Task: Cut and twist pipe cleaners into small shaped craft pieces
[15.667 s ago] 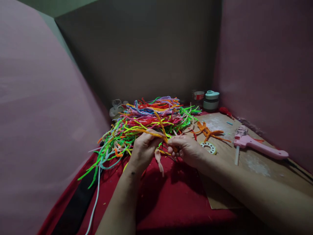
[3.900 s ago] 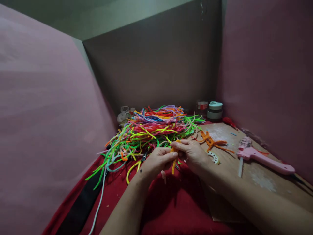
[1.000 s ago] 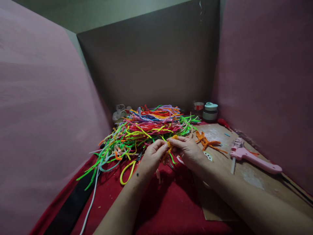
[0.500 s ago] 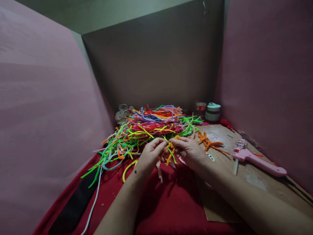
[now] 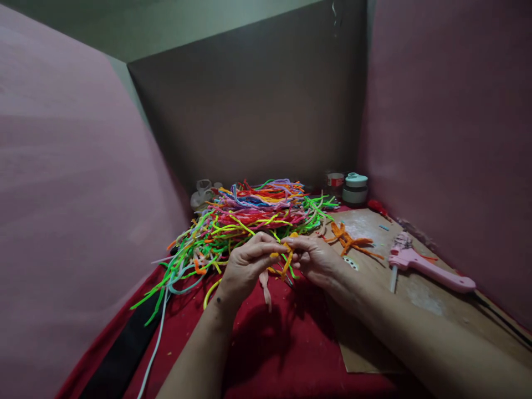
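Observation:
Between my two hands is a small figure of bent yellow-orange pipe cleaner [image 5: 286, 266], its strands hanging below my fingertips. My left hand [image 5: 252, 261] pinches one strand of it from the left, fingers pressed together. From the right, my right hand [image 5: 313, 257] grips its top between thumb and fingers. Just behind both hands lies a large heap of many-coloured pipe cleaners [image 5: 266, 213]. A pale pink strip [image 5: 265, 288] shows below my left hand, above the red cloth [image 5: 266, 354].
A brown board [image 5: 440, 327] at right carries a pink glue gun [image 5: 432, 270] and orange pipe cleaners [image 5: 349, 241]. Behind stand a mint-lidded container [image 5: 355, 189] and a jar [image 5: 334, 182]. A white cable [image 5: 155, 346] and black strip [image 5: 120, 354] lie at left. Walls enclose three sides.
My left hand's fingers have straightened and shifted their pinch on the yellow-orange piece. My right hand still holds its top. The whole view has shifted slightly, with things appearing further left.

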Motion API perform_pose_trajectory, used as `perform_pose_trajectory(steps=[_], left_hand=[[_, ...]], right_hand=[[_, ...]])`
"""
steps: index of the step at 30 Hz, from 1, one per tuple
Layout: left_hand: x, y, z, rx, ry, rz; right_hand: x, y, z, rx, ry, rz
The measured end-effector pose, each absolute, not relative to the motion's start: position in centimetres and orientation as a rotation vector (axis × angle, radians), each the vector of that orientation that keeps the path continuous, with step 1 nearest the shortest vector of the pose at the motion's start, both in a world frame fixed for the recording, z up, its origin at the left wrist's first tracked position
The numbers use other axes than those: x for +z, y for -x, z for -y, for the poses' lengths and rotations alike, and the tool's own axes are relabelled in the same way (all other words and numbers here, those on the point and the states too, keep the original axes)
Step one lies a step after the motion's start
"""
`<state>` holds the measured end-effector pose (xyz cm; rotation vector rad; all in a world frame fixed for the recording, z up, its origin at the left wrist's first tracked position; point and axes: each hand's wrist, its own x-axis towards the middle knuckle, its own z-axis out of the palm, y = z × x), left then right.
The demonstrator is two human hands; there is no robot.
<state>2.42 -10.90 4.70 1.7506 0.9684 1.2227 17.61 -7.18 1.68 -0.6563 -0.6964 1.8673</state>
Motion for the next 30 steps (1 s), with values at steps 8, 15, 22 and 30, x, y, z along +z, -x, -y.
perform_pose_trajectory(steps=[8, 15, 22, 30], left_hand=[[4.92, -2.61, 11.31, 1.291, -1.760, -0.915], [5.58, -1.95, 11.47, 1.095, -2.150, -1.086], [5.47, -2.10, 11.59, 0.910, -2.633, -1.245], [5.17, -2.14, 11.41, 0.763, -2.805, -1.335]], right_hand=[[1.21, -17.38, 7.73, 1.838, 0.592, 0.983], [1.10, -17.31, 7.65, 1.787, 0.623, 1.096], [1.00, -17.42, 7.55, 1.702, 0.705, 1.194], [1.67, -17.52, 8.20, 1.527, 0.853, 1.341]])
